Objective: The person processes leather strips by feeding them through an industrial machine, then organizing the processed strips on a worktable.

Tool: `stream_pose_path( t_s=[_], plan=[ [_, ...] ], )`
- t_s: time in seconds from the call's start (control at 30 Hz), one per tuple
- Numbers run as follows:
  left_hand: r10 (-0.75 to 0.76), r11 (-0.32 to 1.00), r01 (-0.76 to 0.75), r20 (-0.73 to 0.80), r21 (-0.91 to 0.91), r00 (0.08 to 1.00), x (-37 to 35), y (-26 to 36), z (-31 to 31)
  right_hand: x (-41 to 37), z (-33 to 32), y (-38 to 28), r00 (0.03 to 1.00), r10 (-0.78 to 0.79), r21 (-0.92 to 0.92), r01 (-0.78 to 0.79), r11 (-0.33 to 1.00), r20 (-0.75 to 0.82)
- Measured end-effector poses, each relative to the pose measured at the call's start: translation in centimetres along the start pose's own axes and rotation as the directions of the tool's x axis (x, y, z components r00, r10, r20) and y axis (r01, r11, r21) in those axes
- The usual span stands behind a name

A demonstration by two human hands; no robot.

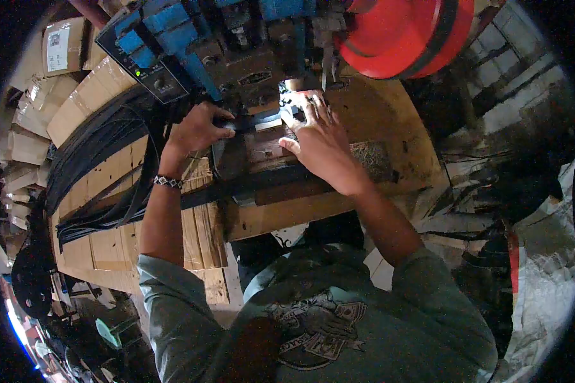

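My left hand [201, 129] is closed on a black strip [252, 120], pinching it between thumb and fingers at the left of a machine. The strip runs right, across the front of the machine bed, into a brightly lit spot. My right hand [321, 135] rests there with its fingers stretched out and spread, over the strip's far end, and its thumb apart near a worn metal block [268, 152]. Glare and the fingers hide that end of the strip. Above both hands stands the blue-and-dark machine [252, 54].
A red wheel [396, 38] sits at the machine's upper right. A control panel [160, 80] with a green light is on the left. Long black strips [99, 137] lie bundled on cardboard. Cardboard boxes [64, 48] pile up at far left; white sacking [543, 274] lies right.
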State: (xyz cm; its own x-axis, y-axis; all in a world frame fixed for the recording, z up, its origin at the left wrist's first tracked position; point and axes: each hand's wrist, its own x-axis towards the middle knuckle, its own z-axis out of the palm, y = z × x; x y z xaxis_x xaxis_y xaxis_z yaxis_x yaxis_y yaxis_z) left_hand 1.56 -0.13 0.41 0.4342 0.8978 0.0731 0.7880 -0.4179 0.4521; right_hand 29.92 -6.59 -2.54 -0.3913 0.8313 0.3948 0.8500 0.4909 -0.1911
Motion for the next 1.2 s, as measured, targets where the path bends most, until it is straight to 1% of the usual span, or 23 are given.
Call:
stream_pose_path(
  t_s=[0.03, 0.07, 0.13, 0.23, 0.27, 0.37, 0.43, 0.47, 0.57, 0.6, 0.63, 0.7, 0.73, 0.8, 0.83, 0.9, 0.97, 1.0, 1.03, 1.1, 1.13, 1.2],
  plan=[
    [-0.022, 0.998, 0.024, 0.036, -0.064, 0.999, 0.1, 0.2, -0.2, 0.1, 0.2, -0.1, 1.000, -0.003, -0.026, 0.004, 1.000, 0.010],
    [-0.025, 0.998, 0.026, 0.013, -0.053, 1.000, -0.3, 0.5, -0.2, -0.1, 0.5, -0.3, 1.000, 0.024, -0.058, -0.024, 0.998, 0.003],
    [-0.032, 0.999, 0.031, -0.033, -0.031, 0.999, -1.2, 3.1, -0.8, -0.4, 1.3, -0.9, 0.997, 0.076, -0.116, -0.078, 0.990, -0.014],
    [-0.127, 0.989, 0.129, 0.021, -0.076, 0.992, -0.6, 4.0, -1.1, 0.3, 1.0, -1.8, 0.995, 0.086, -0.032, -0.084, 0.996, 0.045],
    [-0.093, 0.993, 0.094, 0.016, -0.067, 0.996, -0.5, 3.5, -0.8, 0.3, 1.6, -1.7, 0.994, 0.096, 0.033, -0.098, 0.995, 0.041],
    [-0.011, 0.999, 0.010, -0.019, -0.044, 1.000, -0.2, 1.4, -0.2, -0.2, 1.8, -1.3, 0.992, 0.091, 0.062, -0.086, 0.994, -0.092],
    [0.025, 0.998, -0.027, -0.042, -0.050, 0.999, -0.1, 1.1, 0.1, -0.3, 0.2, -0.4, 0.994, 0.110, 0.195, -0.110, 0.975, 0.008],
    [0.016, 0.998, -0.018, -0.037, -0.055, 0.999, -0.1, 1.2, 0.1, -0.4, -0.6, 0.5, 0.992, 0.116, 0.256, -0.127, 0.958, 0.058],
    [-0.019, 0.997, 0.018, -0.021, -0.075, 1.000, -0.1, 1.7, -0.1, -1.2, -0.8, 4.1, 0.986, 0.140, 0.577, -0.065, 0.814, -0.086],
    [-0.032, 0.996, 0.030, -0.012, -0.080, 0.999, -0.1, 1.7, -0.2, -1.1, -2.7, 4.4, 0.971, 0.225, 0.710, -0.215, 0.671, 0.082],
    [-0.045, 0.996, 0.044, -0.004, -0.082, 0.999, -0.1, 1.6, -0.3, -0.8, -3.7, 4.6, 0.949, 0.310, 0.779, -0.240, 0.579, 0.061],
    [-0.013, 0.999, 0.012, -0.012, -0.052, 1.000, -0.1, 1.4, -0.3, 0.5, -5.7, 5.5, 0.874, 0.457, 0.837, -0.372, 0.402, 0.169],
    [0.004, 0.999, -0.004, -0.016, -0.037, 1.000, -0.2, 1.4, -0.2, 1.4, -5.0, 5.9, 0.861, 0.463, 0.809, -0.419, 0.413, 0.209],
    [-0.040, 0.994, 0.042, 0.016, -0.102, 0.999, -0.3, 1.6, -0.2, 2.7, -4.0, 5.7, 0.827, 0.484, 0.744, -0.511, 0.431, 0.288],
    [-0.059, 0.989, 0.063, 0.029, -0.133, 0.998, -0.2, 1.7, -0.4, 2.7, -4.5, 5.3, 0.809, 0.516, 0.719, -0.534, 0.444, 0.282],
    [-0.033, 0.993, 0.032, -0.003, -0.112, 0.999, -0.4, 2.1, -0.6, 1.9, -6.0, 3.9, 0.773, 0.575, 0.668, -0.580, 0.467, 0.269],
    [-0.005, 0.992, 0.001, -0.027, -0.127, 1.000, -0.7, 1.9, -0.2, 0.7, -6.1, 3.0, 0.848, 0.466, 0.668, -0.502, 0.549, 0.254],
    [0.013, 0.988, -0.019, -0.046, -0.150, 0.999, -0.6, 1.2, -0.1, -0.1, -3.9, 4.0, 0.897, 0.380, 0.664, -0.426, 0.614, 0.224],
    [0.027, 0.984, -0.038, -0.065, -0.173, 0.998, -0.7, 1.0, -0.1, -0.6, -4.6, 3.1, 0.889, 0.368, 0.604, -0.455, 0.654, 0.272],
    [0.012, 0.963, -0.035, -0.088, -0.266, 0.996, -1.3, 1.1, -0.6, -2.0, -4.1, 2.5, 0.961, 0.137, 0.628, -0.262, 0.733, 0.240],
    [0.003, 0.950, -0.033, -0.096, -0.311, 0.995, -1.6, 1.3, -1.3, -2.8, -3.7, 2.3, 0.987, 0.048, 0.581, -0.130, 0.803, 0.154],
    [-0.037, 0.950, 0.012, -0.073, -0.313, 0.997, -2.8, 1.3, -3.9, -4.5, -3.2, 2.2, 0.988, -0.153, 0.446, 0.135, 0.885, 0.006]
  ],
)
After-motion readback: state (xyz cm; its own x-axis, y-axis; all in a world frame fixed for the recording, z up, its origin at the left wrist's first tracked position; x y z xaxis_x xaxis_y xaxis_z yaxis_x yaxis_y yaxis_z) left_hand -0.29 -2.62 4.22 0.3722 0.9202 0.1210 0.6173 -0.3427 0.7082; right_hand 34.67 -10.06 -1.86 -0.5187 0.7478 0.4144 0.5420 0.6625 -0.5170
